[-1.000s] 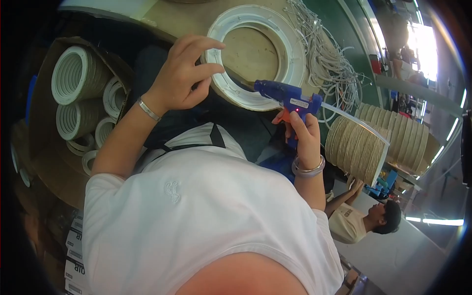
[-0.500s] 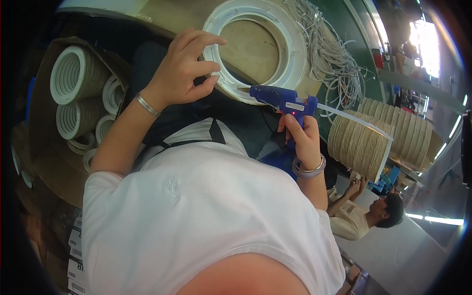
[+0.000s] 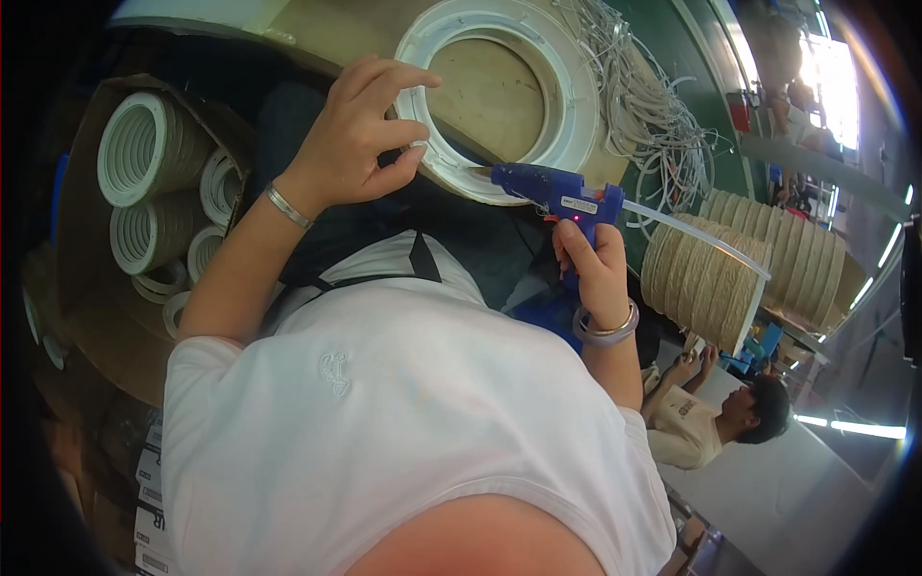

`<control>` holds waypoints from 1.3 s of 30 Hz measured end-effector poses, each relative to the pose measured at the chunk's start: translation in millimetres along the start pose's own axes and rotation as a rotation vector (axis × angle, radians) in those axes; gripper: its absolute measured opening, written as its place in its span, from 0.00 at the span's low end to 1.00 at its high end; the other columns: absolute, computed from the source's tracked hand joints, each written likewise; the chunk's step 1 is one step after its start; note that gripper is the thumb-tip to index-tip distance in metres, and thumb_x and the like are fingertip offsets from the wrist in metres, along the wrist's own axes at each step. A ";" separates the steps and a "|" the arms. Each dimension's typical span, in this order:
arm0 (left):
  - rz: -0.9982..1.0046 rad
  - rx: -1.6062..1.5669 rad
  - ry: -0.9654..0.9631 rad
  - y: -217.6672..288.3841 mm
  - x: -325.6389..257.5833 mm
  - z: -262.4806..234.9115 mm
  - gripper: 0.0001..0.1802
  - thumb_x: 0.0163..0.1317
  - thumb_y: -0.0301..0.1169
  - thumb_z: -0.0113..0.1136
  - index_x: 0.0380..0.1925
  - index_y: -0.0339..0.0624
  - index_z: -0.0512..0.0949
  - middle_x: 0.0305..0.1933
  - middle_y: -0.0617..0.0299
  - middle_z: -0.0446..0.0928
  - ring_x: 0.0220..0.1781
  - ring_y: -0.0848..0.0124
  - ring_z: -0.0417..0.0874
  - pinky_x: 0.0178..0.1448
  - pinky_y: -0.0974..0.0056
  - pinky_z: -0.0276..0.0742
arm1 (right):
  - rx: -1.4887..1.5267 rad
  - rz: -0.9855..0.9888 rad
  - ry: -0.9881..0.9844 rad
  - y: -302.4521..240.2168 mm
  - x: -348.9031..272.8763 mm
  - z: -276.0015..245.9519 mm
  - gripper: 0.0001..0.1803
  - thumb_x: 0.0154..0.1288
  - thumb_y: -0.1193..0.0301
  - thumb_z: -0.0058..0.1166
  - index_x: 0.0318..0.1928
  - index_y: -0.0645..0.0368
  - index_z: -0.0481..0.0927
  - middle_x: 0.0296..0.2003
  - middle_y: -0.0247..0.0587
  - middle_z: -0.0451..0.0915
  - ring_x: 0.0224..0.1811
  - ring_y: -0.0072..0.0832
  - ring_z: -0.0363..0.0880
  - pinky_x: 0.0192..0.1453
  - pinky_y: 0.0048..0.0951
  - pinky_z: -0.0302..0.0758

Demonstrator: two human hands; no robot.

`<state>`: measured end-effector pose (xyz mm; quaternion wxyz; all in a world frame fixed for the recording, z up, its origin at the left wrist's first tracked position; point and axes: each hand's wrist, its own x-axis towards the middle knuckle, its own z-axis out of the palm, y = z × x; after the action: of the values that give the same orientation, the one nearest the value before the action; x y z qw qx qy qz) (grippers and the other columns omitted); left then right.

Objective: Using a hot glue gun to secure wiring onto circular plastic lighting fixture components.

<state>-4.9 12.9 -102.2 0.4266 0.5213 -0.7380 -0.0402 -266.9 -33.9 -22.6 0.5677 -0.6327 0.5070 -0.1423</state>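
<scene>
At the far middle of the head view, a white ring [image 3: 499, 106] lay flat on a wooden tabletop [image 3: 317, 29], its open centre showing the wood beneath. The left hand [image 3: 360, 134] grasped the ring's near-left rim, its fingers curled over the edge and the thumb pressed against the outer side; a thin metal bangle [image 3: 288, 204] sat on that wrist. The right hand [image 3: 591, 264] was clenched around the grip of a blue glue gun [image 3: 557, 192], whose nozzle pointed left and met the ring's near edge, just beside the left thumb. A clear glue stick [image 3: 691, 240] stuck out of the gun's back toward the right. A pale bracelet [image 3: 607, 331] circled the right wrist.

To the left, a cardboard box [image 3: 86, 317] held several stacked rings wound in tan cord [image 3: 144, 149], lying on their sides. Right of the white ring, a tangle of white cords [image 3: 643, 106] spread over a green surface. Further right stood a row of cord-wound rings [image 3: 749, 269]. Near the lower right, another person in a light shirt [image 3: 711, 422] sat well apart from the hands.
</scene>
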 end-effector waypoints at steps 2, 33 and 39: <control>-0.002 0.002 0.001 0.3 -0.2 0.2 0.08 0.38 0.29 0.53 0.21 0.41 0.77 0.48 0.55 0.68 0.50 0.57 0.64 0.56 0.57 0.57 | 0.004 0.005 0.005 0.5 0.2 -0.1 0.14 0.58 0.64 0.48 0.21 0.59 0.71 0.16 0.28 0.68 0.17 0.13 0.63 0.20 0.14 0.58; -0.004 0.052 -0.018 8.4 9.9 -2.9 0.03 0.40 0.28 0.53 0.15 0.41 0.73 0.45 0.57 0.69 0.49 0.59 0.65 0.55 0.56 0.57 | -0.183 -0.081 0.234 14.0 -19.8 -36.4 0.13 0.59 0.66 0.47 0.38 0.63 0.74 0.23 0.32 0.74 0.21 0.12 0.66 0.21 0.11 0.60; -0.013 0.061 -0.027 8.7 9.3 -2.7 0.03 0.40 0.28 0.53 0.15 0.41 0.73 0.45 0.57 0.69 0.49 0.60 0.65 0.56 0.55 0.56 | -0.199 -0.098 0.238 13.0 -16.7 -33.8 0.13 0.58 0.65 0.48 0.35 0.62 0.75 0.21 0.29 0.72 0.20 0.12 0.64 0.23 0.13 0.59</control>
<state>-10.3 10.4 -90.7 0.4003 0.5380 -0.7413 -0.0276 -306.1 -37.8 -16.6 0.4306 -0.6886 0.5507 -0.1927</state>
